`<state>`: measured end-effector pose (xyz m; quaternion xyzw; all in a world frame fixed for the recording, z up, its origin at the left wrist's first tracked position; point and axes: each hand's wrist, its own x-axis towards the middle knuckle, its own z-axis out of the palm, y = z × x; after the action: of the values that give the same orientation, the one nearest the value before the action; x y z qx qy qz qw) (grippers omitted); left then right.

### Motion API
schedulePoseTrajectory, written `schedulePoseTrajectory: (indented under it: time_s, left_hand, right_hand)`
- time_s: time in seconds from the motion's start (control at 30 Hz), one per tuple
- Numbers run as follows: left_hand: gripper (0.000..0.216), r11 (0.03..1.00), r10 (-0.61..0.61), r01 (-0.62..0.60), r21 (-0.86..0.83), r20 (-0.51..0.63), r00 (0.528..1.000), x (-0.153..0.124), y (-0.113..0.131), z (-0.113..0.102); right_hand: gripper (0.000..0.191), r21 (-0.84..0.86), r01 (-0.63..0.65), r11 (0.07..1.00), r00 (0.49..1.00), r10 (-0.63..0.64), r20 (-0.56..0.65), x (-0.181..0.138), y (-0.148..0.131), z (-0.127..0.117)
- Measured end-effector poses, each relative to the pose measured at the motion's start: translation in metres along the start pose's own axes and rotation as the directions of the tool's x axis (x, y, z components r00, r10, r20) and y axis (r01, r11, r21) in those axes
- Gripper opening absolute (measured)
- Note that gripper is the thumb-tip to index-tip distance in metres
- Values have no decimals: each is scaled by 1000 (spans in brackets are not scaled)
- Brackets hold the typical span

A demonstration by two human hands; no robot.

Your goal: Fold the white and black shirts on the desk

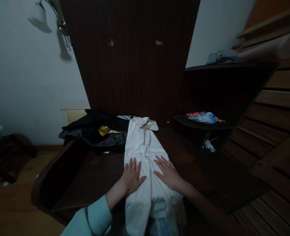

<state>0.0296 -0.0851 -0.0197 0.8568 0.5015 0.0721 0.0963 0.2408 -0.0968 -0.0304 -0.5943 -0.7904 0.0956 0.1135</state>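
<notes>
A pair of white trousers [140, 141] lies lengthwise in front of me on a dark wooden surface [103, 177], the waist end far from me and the legs hanging toward my lap. My left hand [132, 177] lies flat on the left leg, fingers spread. On the right leg rests my right hand [168, 173], its fingers apart as well. Both palms press on the cloth and grip nothing. Creases run between the two hands and around the crotch.
Dark clothes [95, 131] with a yellow patch are heaped at the back left. A plastic bag [203, 118] sits on a corner shelf [184, 123] at right. A tall dark panel [135, 65] stands behind. Wooden slats [270, 131] rise at right, and a wall lamp [40, 19] hangs upper left.
</notes>
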Motion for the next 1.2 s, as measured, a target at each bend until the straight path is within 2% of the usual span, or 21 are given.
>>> schedulePoseTrajectory:
  time_s: [0.2, 0.3, 0.4, 0.53, 0.67, 0.77, 0.97, 1.1, 1.2]
  left_hand:
    - [61, 997, -71, 70, -20, -57, 996, 52, -14, -3]
    - [57, 996, -73, 66, -54, -142, 987, 76, -25, -3]
    - [49, 986, -74, 39, -164, -209, 975, 98, -41, -3]
    - [38, 927, -101, 19, -375, -200, 975, 127, -64, -3]
    - [36, 917, -68, -31, -397, -233, 970, 145, -71, -4]
    - [35, 921, -43, -66, -384, -267, 963, 145, -66, -10]
    - [31, 957, -108, 29, -288, -262, 959, 117, -56, -22]
    - [33, 960, 3, -75, -270, -258, 966, 99, -68, -16]
    - [37, 949, 79, -163, -272, -293, 953, 87, -79, -12]
  right_hand:
    - [57, -26, -46, 999, 999, 46, 19, 47, 6, -6]
    - [57, -46, -84, 995, 996, 84, 4, 73, 11, -6]
    - [58, -49, -123, 991, 992, 123, -8, 100, 16, -5]
    - [59, -41, -164, 986, 986, 163, -29, 131, 23, -4]
    - [55, -41, -157, 987, 985, 154, -81, 149, 27, -7]
    - [52, -32, -130, 991, 986, 126, -105, 154, 28, -10]
    - [52, -33, -108, 994, 990, 104, -100, 143, 33, -10]
    - [54, 9, -72, 997, 992, 73, -100, 126, 41, -13]
    - [60, 83, -22, 996, 995, 30, -100, 115, 46, -23]
